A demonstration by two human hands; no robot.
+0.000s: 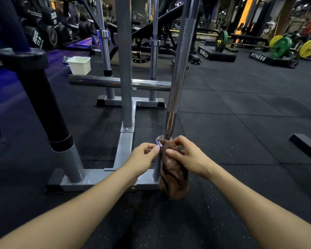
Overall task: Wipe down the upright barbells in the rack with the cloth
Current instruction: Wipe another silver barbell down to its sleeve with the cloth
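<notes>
A chrome barbell [180, 69] stands upright in the near right tube of the grey rack [122, 153], knurled above and smooth near its collar. A brown cloth [174, 175] is wrapped round its lower sleeve and hangs down over the tube. My right hand [185, 155] grips the cloth from the right, thumb on its front. My left hand [144, 155] pinches the cloth's left edge at the collar. A black barbell [43, 97] leans in the near left tube. Two more chrome barbells [104, 49] [154, 51] stand in the far tubes.
A white plastic tub [80, 65] sits on the black rubber floor behind the rack. A horizontal chrome bar [118, 83] crosses the rack's grey central post [125, 69]. Benches, dumbbells and loaded bars with green and yellow plates [282, 46] fill the background.
</notes>
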